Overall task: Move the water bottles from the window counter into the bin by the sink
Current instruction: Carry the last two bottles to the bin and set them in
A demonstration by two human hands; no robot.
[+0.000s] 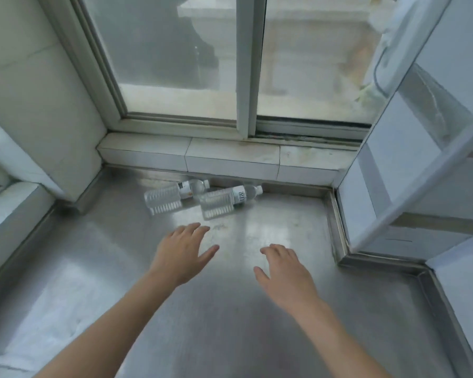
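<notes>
Both bare forearms reach over the steel bench [257, 323], left hand [182, 253] and right hand [281, 268] each with grip apart and empty, so nothing looks moved: left bottle [175, 196] and right bottle [228, 200] lie touching by its far edge, bin unseen.

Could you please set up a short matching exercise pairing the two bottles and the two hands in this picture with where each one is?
Things:
1. left bottle
2. right bottle
3. left hand
4. right hand

Places:
A. lying down, cap nearest the cabinet side
B. open, fingertips just short of the bottles
C. lying down, nearer the wall corner
D. open, hovering farther back

Pairs: 1-C, 2-A, 3-B, 4-D
</notes>
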